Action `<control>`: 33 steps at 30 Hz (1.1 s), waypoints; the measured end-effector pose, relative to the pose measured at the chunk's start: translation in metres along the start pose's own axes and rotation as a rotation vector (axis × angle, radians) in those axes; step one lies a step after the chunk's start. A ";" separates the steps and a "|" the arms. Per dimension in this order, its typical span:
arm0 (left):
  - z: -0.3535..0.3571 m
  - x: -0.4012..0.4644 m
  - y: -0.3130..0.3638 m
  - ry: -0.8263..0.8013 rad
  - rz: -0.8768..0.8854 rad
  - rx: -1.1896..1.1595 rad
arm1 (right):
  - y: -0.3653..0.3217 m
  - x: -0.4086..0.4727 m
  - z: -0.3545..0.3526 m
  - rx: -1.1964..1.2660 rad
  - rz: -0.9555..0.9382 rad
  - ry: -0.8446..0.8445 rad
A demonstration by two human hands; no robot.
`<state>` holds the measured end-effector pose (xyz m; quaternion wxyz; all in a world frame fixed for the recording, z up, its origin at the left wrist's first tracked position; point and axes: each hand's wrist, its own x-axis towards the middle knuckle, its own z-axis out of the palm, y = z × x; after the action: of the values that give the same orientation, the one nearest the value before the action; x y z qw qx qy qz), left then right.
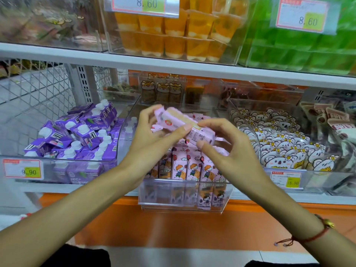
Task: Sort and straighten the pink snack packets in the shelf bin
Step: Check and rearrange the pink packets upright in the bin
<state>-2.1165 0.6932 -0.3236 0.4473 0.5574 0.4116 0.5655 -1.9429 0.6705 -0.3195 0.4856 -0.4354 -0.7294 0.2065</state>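
Both hands are raised over the middle bin (pixel 185 191), a clear plastic bin on the lower shelf (pixel 77 187). The left hand (pixel 154 135) and the right hand (pixel 229 147) hold one pink packet (pixel 185 126) between them, tilted, its upper end toward the back left and its lower end toward the front right. The left thumb lies curled along the packet's near side with the fingers behind its upper end; the right thumb and forefinger pinch its lower end, while the other right fingers spread loosely. Below them, a row of pink packets (pixel 192 168) stands upright at the front of the bin, printed with a cartoon child holding balloons, and more pink packets lie loose behind. The bin to the left holds purple cartons (pixel 77 135) with white caps, jumbled together; the bin to the right holds white bear-faced packets (pixel 279 143). A red cord bracelet (pixel 316 235) circles the right wrist. On the shelf above stand orange jelly cups (pixel 173 29) and green packs (pixel 300 53).
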 end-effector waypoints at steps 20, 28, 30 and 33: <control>-0.009 0.055 -0.003 0.118 0.337 0.506 | 0.028 -0.009 -0.011 -0.874 -0.188 -0.304; 0.032 0.111 -0.018 0.089 0.368 0.821 | 0.028 -0.007 -0.010 -0.907 -0.138 -0.410; 0.033 0.120 -0.016 0.019 0.345 0.918 | 0.029 -0.007 -0.010 -0.899 -0.145 -0.412; 0.032 0.132 -0.005 -0.124 0.306 1.063 | 0.031 -0.006 -0.011 -0.878 -0.150 -0.412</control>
<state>-2.0814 0.8207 -0.2926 0.0407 0.7920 0.5275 0.3045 -1.9189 0.6802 -0.3402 0.1154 -0.4955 -0.8577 -0.0745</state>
